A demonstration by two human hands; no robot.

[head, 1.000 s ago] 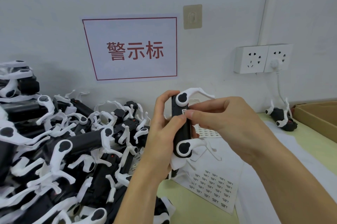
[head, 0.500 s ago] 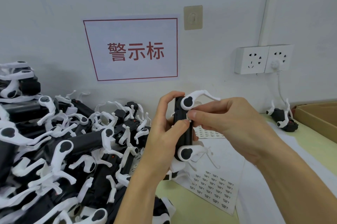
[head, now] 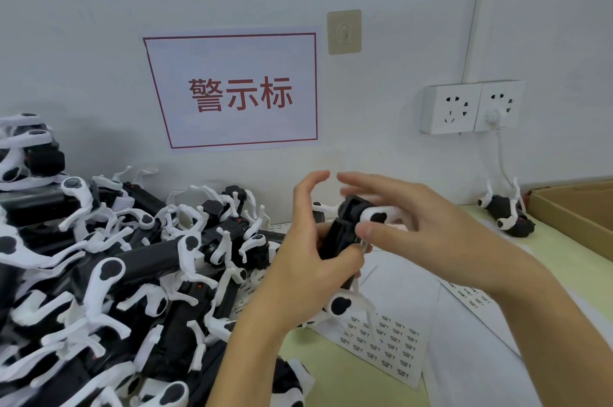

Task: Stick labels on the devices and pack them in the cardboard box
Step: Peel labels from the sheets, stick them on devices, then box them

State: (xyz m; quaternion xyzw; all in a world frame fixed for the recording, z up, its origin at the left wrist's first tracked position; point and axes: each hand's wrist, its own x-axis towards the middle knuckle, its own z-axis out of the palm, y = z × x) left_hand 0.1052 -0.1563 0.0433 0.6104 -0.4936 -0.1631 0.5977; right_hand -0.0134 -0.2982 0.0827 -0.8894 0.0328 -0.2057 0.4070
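My left hand (head: 305, 264) grips a black device with white curved arms (head: 340, 235) and holds it roughly upright above the table, thumb on its front face. My right hand (head: 431, 231) reaches in from the right with its fingers spread and blurred above the device's top. Its thumb tip touches the device's front, next to a small label (head: 363, 245). A label sheet (head: 384, 345) lies on the table below my hands. The open cardboard box (head: 570, 207) sits at the far right edge.
A big pile of the same black-and-white devices (head: 132, 274) fills the left side. One more device (head: 507, 212) lies by the wall next to the box. Further label sheets (head: 471, 300) lie to the right. On the wall are a red-framed sign (head: 232, 91) and sockets (head: 471, 106).
The device has tilted, its top now leaning toward the right. My right hand's fingers have opened out from their pinch on the device's face and lifted above it. My left index finger has lifted off.
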